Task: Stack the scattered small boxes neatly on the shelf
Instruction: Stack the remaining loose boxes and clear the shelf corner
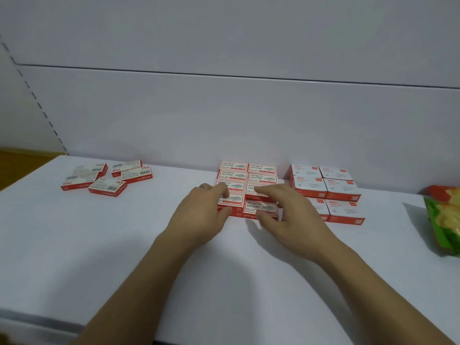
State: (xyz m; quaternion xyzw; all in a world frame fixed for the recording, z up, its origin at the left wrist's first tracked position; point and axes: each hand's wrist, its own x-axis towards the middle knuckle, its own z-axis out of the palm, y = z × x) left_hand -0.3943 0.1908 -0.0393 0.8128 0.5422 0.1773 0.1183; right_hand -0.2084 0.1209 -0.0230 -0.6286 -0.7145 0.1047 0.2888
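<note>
— Why are both hands on the red boxes?

— To push them straight, I think. The stack (249,175) sits in the middle of the shelf (99,245), far back by the wall (224,120). The left hand (206,212) holds the near left box (234,202), with its fingers curled on top and its thumb on the near side. The right hand (283,210) has its fingers spread apart. They rest on the near right box (256,206), with the thumb at its near edge.

— And the messy ones?

— Some loose boxes (107,176) lie far left, all crooked. They need stacking next.

— What is inside the boxes?

— They are all shut, so I can't see. The white boxes (326,185) on the right are shut too. With the bag (445,220) at the right edge, I cannot tell.
</note>
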